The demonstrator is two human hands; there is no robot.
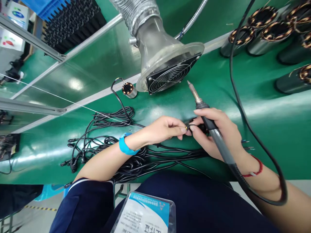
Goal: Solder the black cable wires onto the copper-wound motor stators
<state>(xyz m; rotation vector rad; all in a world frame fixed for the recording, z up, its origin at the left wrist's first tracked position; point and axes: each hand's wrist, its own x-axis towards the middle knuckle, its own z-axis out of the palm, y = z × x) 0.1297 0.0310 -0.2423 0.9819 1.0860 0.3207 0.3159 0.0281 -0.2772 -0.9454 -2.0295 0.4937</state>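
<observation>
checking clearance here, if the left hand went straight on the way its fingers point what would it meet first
Past the thin wire the left hand pinches, probably the right hand, though depth between them is unclear.

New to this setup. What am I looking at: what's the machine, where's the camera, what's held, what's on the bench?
No robot here: these are a person's bare hands, seen from a camera on their head looking forward and down. The left hand pinches thin wires, one yellowish. The right hand holds a soldering iron, tip pointing away, its fingertips also at the wires. On the green bench lie black cables, with copper-wound metal cylinders at upper right. A funnel-shaped hood with a fan grille hangs ahead.
</observation>
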